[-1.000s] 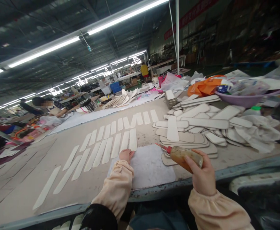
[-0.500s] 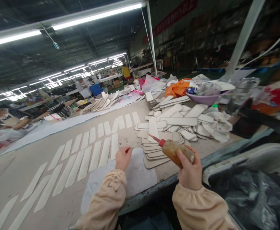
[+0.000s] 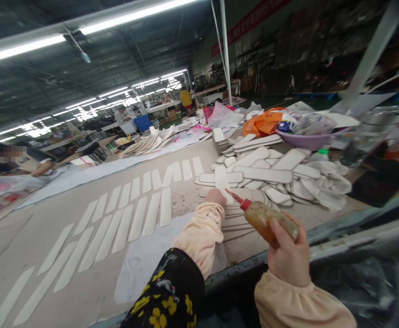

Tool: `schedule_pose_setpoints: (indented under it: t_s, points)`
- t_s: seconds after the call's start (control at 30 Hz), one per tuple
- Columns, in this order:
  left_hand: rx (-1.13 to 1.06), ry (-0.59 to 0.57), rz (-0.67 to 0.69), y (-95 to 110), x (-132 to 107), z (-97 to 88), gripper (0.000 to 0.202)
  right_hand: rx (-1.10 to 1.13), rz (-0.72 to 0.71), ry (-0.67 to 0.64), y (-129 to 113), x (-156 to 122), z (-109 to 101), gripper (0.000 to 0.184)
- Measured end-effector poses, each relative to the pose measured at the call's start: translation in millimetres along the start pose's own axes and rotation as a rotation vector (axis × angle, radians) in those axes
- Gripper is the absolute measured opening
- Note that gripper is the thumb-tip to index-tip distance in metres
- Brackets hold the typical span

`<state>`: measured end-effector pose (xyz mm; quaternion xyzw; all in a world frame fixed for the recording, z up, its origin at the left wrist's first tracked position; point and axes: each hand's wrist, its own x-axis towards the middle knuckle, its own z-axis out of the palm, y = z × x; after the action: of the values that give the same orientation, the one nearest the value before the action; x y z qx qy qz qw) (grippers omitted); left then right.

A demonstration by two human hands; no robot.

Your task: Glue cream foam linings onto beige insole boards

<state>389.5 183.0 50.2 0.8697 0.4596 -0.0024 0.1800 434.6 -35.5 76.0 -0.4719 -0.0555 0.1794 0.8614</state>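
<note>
Bottle (image 3: 269, 219), tilted, amber-brown matter inside, held above near edge of table (image 3: 187, 200); right hand (image 3: 290, 256) has its grip wrapped round it. Left hand (image 3: 216, 197) at white strip (image 3: 222, 177) atop stacked pieces (image 3: 235, 222); cannot tell whether its grip pinches. Purple basin (image 3: 302, 141) contains clear plastic bag (image 3: 319, 125).

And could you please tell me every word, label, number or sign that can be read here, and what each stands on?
"95%", as best I can tell: on the red banner; its other characters are too blurred to read.
Packet, blue and white: any print is too small to read.
Bottle in the right hand: no readable label.
Strips: no lettering visible.
</note>
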Motion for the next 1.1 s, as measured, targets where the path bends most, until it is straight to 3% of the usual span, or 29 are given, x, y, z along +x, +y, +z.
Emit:
schedule_pose_setpoints:
  t_s: [0.17, 0.3, 0.43, 0.57, 0.67, 0.8, 0.93, 1.1]
  points:
    - [0.015, 0.071, -0.215, 2, -3, -2.1, 0.031, -0.043, -0.046, -0.028, 0, -2, 2, 0.039]
    - [0.011, 0.179, -0.206, 1, -23, -19.4, 0.023, 0.019, -0.026, -0.011, 0, -2, 2, 0.041]
    - [0.014, 0.305, -0.084, -18, -76, -48.2, 0.020, 0.047, 0.005, -0.018, 1, -3, 2, 0.045]
    - [0.008, 0.356, 0.030, -77, -161, -60.5, 0.015, 0.045, 0.059, -0.082, 3, -10, 6, 0.046]
    - [0.071, 0.367, 0.160, -134, -233, -49.4, 0.014, 0.012, 0.087, -0.168, 11, -20, 7, 0.047]
    - [0.214, 0.214, 0.165, -189, -308, -23.7, 0.017, -0.129, 0.111, -0.321, 28, -42, 7, 0.050]
    - [0.209, 0.177, 0.028, -207, -341, -7.1, 0.018, -0.345, 0.059, -0.514, 44, -75, 10, 0.047]
    - [-0.022, 0.410, 0.055, -214, -356, 5.6, 0.016, -0.547, -0.090, -0.731, 66, -116, 10, 0.042]
